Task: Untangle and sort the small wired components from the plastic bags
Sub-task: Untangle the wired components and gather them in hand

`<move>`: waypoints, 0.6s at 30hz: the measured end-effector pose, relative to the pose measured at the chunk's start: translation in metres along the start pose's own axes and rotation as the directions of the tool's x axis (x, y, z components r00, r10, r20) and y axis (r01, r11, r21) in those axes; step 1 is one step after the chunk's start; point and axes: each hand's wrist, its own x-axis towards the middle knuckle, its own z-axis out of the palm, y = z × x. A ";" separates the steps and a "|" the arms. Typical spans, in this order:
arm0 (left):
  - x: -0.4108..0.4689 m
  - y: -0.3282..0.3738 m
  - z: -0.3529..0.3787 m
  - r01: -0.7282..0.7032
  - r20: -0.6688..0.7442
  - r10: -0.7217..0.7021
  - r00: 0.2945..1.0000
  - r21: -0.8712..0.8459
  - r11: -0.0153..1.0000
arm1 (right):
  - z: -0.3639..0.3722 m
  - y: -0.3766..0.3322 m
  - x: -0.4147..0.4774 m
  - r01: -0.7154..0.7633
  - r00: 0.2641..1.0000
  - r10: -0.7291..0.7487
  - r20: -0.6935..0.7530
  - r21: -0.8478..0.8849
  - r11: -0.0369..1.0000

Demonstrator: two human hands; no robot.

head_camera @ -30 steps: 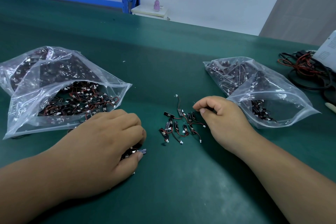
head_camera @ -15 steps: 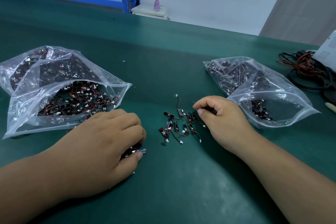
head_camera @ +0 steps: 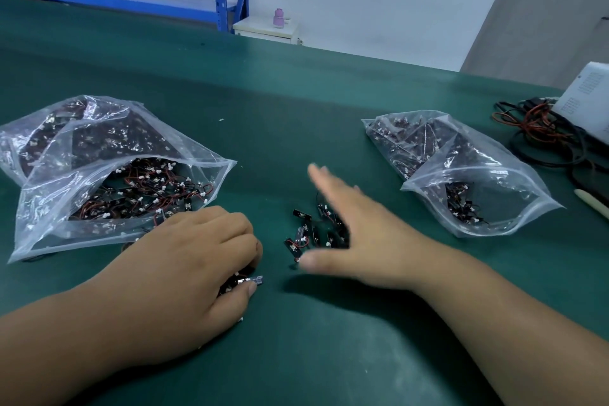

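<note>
- Left hand (head_camera: 184,260): fingers curled round a clump of wired components (head_camera: 246,278), toward the bench (head_camera: 329,356) near edge.
- Right hand (head_camera: 365,241): fingers straight, spread and blurred, over the loose pile (head_camera: 301,236) mid-bench.

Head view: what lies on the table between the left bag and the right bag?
In the head view, a small pile of wired parts lies between the left bag and right bag, partly under the open right hand, beside the left hand.
</note>
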 end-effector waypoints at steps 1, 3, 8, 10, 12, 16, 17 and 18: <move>0.000 0.000 0.000 0.002 0.002 -0.002 1.000 0.003 1.000 | 0.005 -0.006 0.005 -0.003 0.999 0.009 0.033 -0.177 0.984; 0.000 0.000 0.000 0.001 0.005 -0.001 1.000 0.009 1.000 | 0.017 -0.019 0.015 -0.047 0.999 0.048 -0.004 -0.307 0.951; 0.000 0.002 -0.001 0.005 0.002 -0.005 1.000 0.024 1.000 | 0.025 -0.026 0.018 -0.055 0.968 -0.026 -0.250 -0.311 0.949; -0.001 0.002 -0.001 0.009 0.006 -0.009 1.000 0.032 0.999 | 0.024 -0.026 0.015 -0.065 0.963 -0.012 -0.269 -0.276 0.959; -0.002 0.003 -0.002 0.013 0.007 -0.014 1.000 0.038 0.999 | 0.022 -0.027 0.014 -0.072 0.964 -0.005 -0.265 -0.283 0.956; -0.004 0.002 -0.003 0.008 0.020 -0.009 1.000 0.039 0.999 | 0.021 -0.032 0.010 -0.066 0.963 -0.053 -0.265 -0.420 0.905; -0.005 0.001 -0.003 0.007 0.019 -0.008 1.000 0.037 0.999 | 0.022 -0.033 0.009 -0.080 0.958 -0.046 -0.282 -0.422 0.903; -0.005 0.001 -0.003 0.008 0.017 -0.008 1.000 0.036 0.999 | 0.022 -0.034 0.007 -0.103 0.953 -0.030 -0.301 -0.416 0.903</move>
